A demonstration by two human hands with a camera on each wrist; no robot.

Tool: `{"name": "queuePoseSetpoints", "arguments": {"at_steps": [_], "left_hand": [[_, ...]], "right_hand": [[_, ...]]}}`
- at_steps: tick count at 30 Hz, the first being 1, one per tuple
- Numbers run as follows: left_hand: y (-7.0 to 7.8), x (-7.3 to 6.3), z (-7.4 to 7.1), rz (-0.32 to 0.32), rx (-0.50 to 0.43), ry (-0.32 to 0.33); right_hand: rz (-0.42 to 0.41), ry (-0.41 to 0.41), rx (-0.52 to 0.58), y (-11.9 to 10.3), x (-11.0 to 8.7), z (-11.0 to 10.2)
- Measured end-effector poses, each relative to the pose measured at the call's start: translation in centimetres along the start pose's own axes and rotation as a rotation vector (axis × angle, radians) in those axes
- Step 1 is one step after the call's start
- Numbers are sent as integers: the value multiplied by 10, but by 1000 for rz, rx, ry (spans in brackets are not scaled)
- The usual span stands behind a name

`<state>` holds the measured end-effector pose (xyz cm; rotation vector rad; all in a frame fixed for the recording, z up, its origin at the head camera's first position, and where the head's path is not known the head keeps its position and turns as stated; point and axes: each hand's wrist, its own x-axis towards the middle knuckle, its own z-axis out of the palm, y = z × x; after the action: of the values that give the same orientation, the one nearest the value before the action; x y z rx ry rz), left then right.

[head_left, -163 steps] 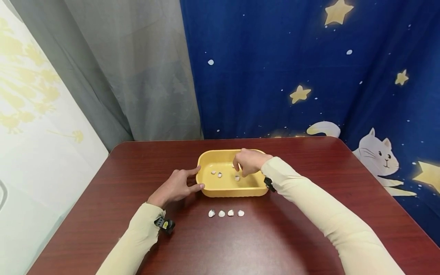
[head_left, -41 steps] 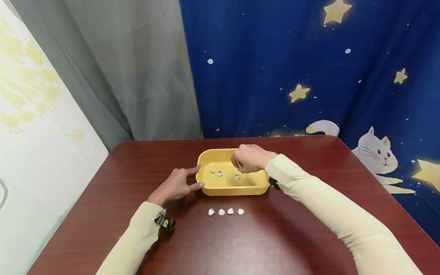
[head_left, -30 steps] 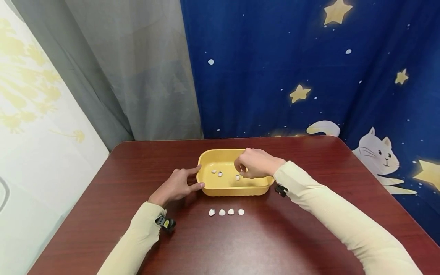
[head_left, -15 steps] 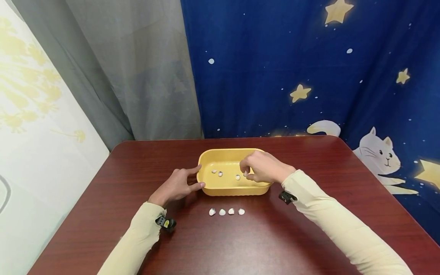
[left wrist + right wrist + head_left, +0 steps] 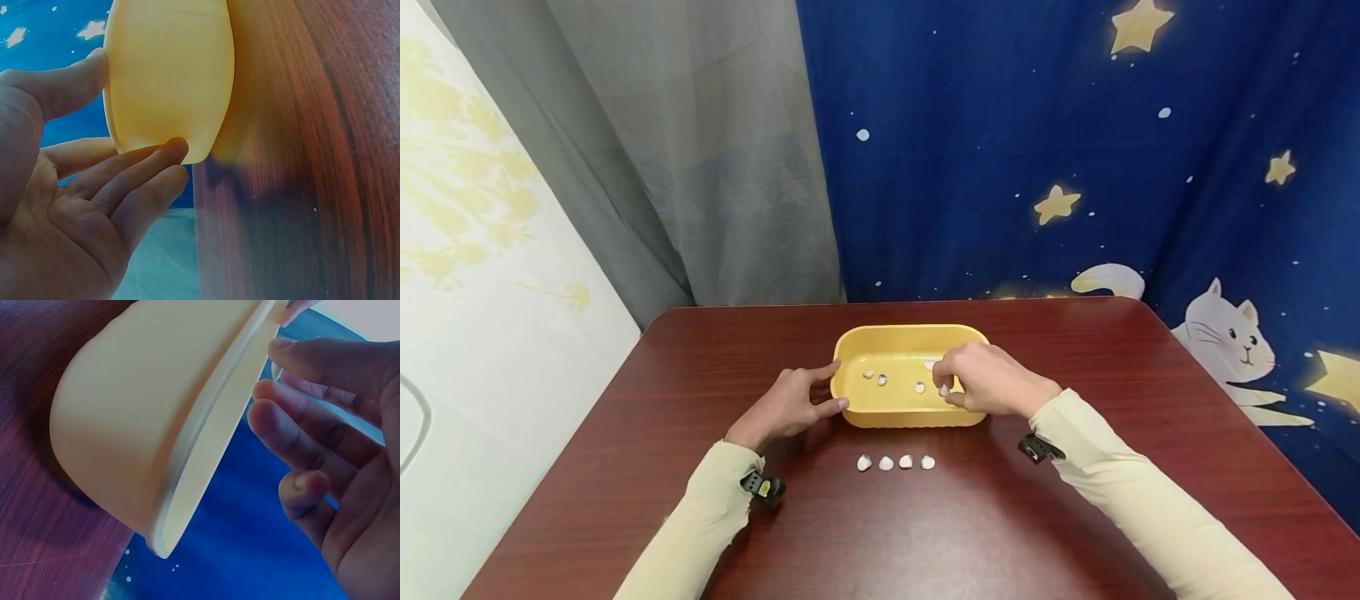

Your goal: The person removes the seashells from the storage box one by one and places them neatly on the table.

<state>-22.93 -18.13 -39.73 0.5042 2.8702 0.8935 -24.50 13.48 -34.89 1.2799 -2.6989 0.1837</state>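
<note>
Tbl (image 5: 1000, 517): yel tub (image 5: 913, 420), 4 pcs (image 5: 887, 463), poss. shells

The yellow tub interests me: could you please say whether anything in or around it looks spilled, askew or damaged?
Nothing stands out. The yellow tub sits upright with no visible damage, and the four pale pieces in front of it lie in a tidy row. The loose pieces inside are scattered, but not spilled.

We see a reddish-brown wood-grain table (image 5: 737, 350), soft glare (image 5: 917, 529) up front. Behind it we note gray curtain (image 5: 730, 150), then blue curtain (image 5: 955, 175) with yellow stars (image 5: 1142, 25), white cat (image 5: 1217, 325); yellow-patterned white surface (image 5: 497, 350) far left.
</note>
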Motion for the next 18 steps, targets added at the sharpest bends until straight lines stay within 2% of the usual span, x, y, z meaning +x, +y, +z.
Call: {"name": "queuePoseSetpoints", "arguments": {"at_steps": [18], "left_hand": [[3,-1,-3,-22,-9,-19]], "right_hand": [[1,33,3,-9,-20,0]]}}
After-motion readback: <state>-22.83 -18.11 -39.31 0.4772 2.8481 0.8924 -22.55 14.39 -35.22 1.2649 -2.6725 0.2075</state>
